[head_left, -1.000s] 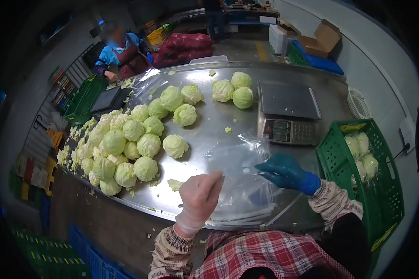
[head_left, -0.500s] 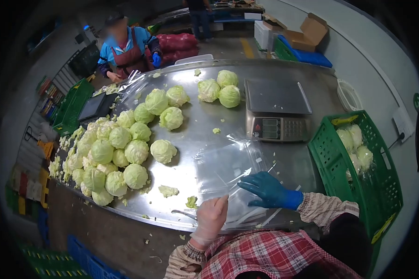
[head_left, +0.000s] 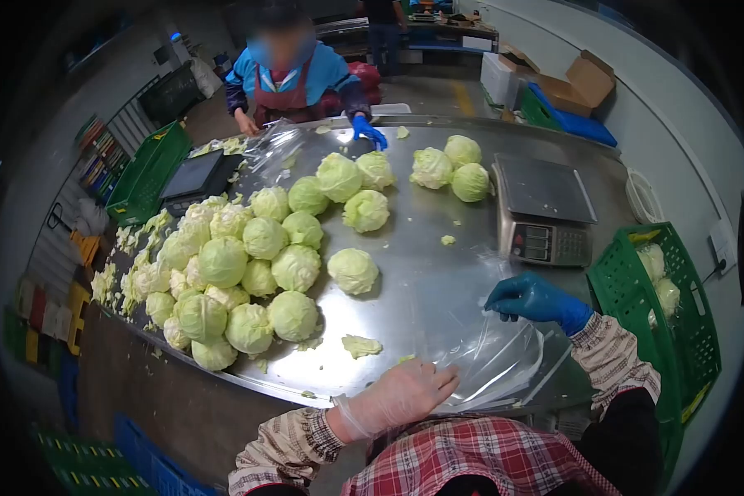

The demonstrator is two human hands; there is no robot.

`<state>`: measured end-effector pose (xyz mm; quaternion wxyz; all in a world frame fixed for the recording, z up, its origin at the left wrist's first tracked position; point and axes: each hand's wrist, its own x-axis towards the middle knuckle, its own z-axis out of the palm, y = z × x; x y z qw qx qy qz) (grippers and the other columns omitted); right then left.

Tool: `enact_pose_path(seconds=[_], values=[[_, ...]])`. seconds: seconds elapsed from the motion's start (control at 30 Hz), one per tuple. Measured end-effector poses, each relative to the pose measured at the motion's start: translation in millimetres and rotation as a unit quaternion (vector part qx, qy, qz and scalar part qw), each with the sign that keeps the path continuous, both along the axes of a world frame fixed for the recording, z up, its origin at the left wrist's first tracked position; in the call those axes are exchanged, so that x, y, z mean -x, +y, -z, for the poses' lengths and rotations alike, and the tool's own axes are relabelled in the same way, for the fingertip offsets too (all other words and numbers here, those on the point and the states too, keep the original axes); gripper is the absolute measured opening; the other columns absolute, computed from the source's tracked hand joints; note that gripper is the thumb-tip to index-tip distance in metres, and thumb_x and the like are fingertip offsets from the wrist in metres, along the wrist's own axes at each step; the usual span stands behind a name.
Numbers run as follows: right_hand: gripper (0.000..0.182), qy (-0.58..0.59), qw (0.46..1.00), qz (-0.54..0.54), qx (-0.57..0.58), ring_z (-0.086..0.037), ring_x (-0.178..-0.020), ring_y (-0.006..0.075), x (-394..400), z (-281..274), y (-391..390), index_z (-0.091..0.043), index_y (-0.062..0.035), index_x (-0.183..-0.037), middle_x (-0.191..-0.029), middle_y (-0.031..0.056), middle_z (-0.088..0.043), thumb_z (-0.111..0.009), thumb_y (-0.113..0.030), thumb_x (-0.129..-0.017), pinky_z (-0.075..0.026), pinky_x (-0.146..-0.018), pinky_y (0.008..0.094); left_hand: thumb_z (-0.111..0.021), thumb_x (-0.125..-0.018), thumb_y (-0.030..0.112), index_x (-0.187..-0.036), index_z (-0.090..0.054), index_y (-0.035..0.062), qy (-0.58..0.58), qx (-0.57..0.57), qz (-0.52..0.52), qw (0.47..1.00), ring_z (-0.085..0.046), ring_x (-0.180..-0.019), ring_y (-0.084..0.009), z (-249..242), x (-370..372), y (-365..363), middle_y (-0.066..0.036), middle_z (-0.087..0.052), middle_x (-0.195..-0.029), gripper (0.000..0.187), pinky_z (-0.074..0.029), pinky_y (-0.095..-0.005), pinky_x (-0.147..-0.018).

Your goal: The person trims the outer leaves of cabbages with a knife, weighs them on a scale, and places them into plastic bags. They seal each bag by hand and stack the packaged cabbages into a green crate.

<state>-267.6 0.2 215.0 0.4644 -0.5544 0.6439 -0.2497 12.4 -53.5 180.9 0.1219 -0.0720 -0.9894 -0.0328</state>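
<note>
At the lower centre-right of the frame, clear plastic film (head_left: 504,364) lies rumpled on the metal table (head_left: 426,302), between the two hands. It looks thin and slippery, so sheets may cling together and come up doubled, or slide out of a gloved grip; a hard pull from both sides might tear it. The loose leaf (head_left: 360,346), lower centre, could stick to it if the film drags left. The left hand (head_left: 401,399), in a clear glove, comes in low from bottom left, back upward, fingers bent close together at the film's left edge. The right hand (head_left: 533,302), blue-gloved, reaches in from the right, wrist raised, fingers pressed together and curled downward with the thumb beneath. Whether either hand actually pinches film, I cannot tell.
</note>
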Motion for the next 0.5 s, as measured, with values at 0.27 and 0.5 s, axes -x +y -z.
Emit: enact_pose_path(seconds=[0.27,0.5], values=[[0.016,0.185,0.942,-0.135,0.244,-0.063,-0.067,0.0126,-50.2,-1.9,-21.9,-0.067,-0.0035,-0.098,-0.079,0.0064,-0.067,-0.058,-0.008,-0.085,-0.050,-0.062,0.0245,-0.057,-0.075,0.017,-0.113,-0.055,0.0053,0.077,0.110,-0.107,0.985,-0.054,-0.068,-0.0182,-1.1,-56.4,-47.2,-0.011,-0.057,-0.114,0.039,-0.046,-0.0299,-0.065],[0.016,-0.009,0.999,-0.045,-0.028,-0.062,-0.068,0.0116,-56.2,15.0,-58.0,-0.066,-0.0002,-0.097,-0.075,0.0076,-0.065,-0.059,-0.008,-0.085,-0.051,-0.061,0.0255,-0.064,-0.071,0.018,-0.107,-0.059,0.0055,0.187,-0.114,-0.087,0.972,-0.058,-0.092,-0.0259,-6.4,-76.0,-67.7,-0.012,-0.058,-0.115,0.039,-0.048,-0.0335,-0.081]])
